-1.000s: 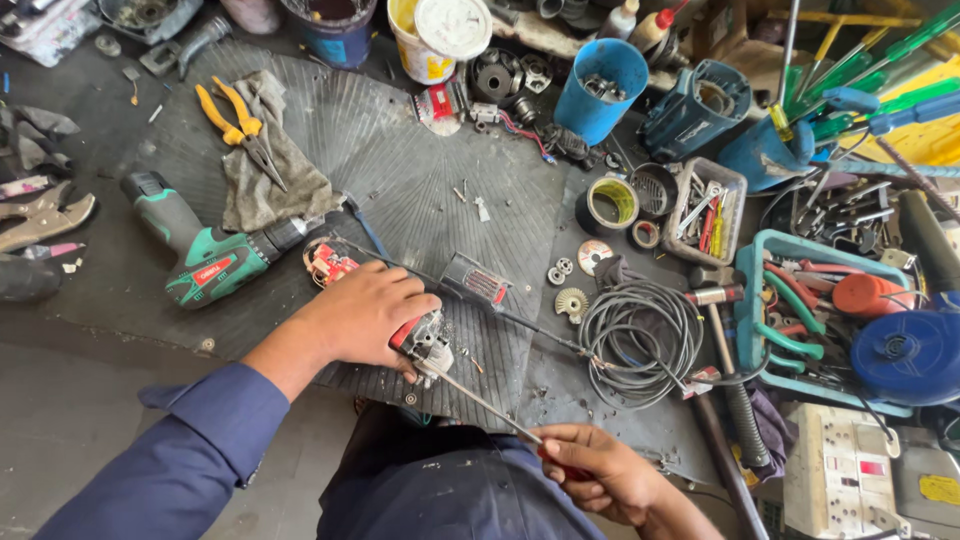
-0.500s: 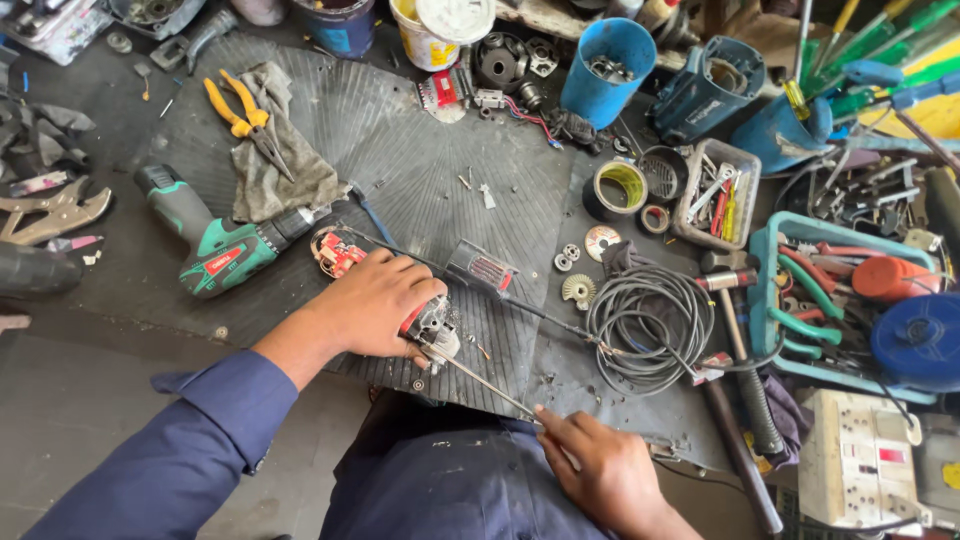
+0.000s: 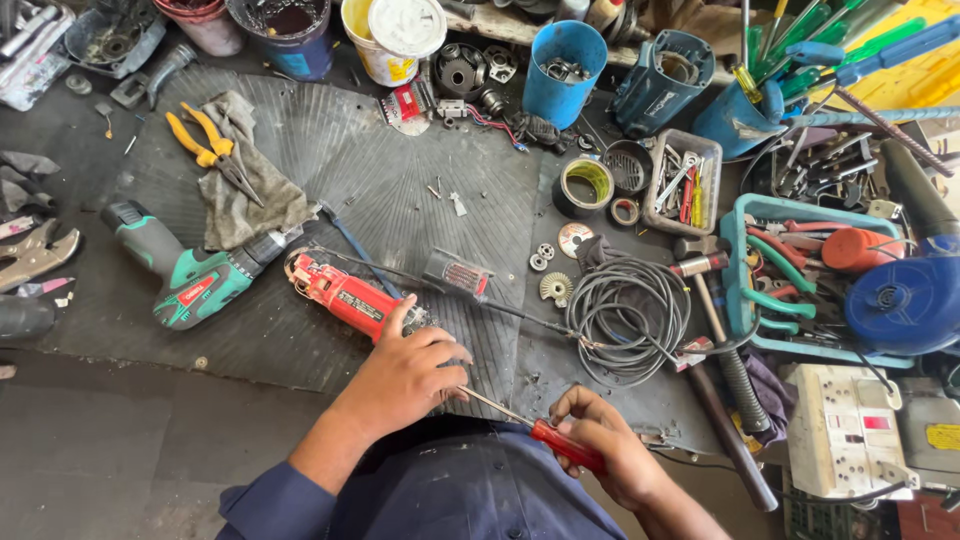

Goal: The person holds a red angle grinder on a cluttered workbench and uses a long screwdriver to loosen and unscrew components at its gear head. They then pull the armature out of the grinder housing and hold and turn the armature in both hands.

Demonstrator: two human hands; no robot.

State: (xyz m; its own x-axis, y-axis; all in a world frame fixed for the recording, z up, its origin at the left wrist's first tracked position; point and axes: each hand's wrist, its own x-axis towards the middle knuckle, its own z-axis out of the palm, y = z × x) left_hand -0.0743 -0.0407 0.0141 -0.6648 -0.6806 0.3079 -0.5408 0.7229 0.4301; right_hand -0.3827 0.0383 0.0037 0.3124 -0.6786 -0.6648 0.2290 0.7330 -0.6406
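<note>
Since the earlier frame the right hand has shifted its red-handled screwdriver so the shaft is now running up under the left hand, toward the head of the red angle grinder. Taking that grinder as the landmark and going left to right: to its left a green cordless drill is lying on the ribbed rubber mat of the worktop, with yellow pliers resting on a grey rag above it. Over the grinder's near end the left hand is pressing down, its grip closed around the body, seemingly to steady it against the turning. Just right of the grinder the right hand's grip is wrapping fully around the screwdriver handle. Further right a coiled black cable is lying, then a teal tool tray.
</note>
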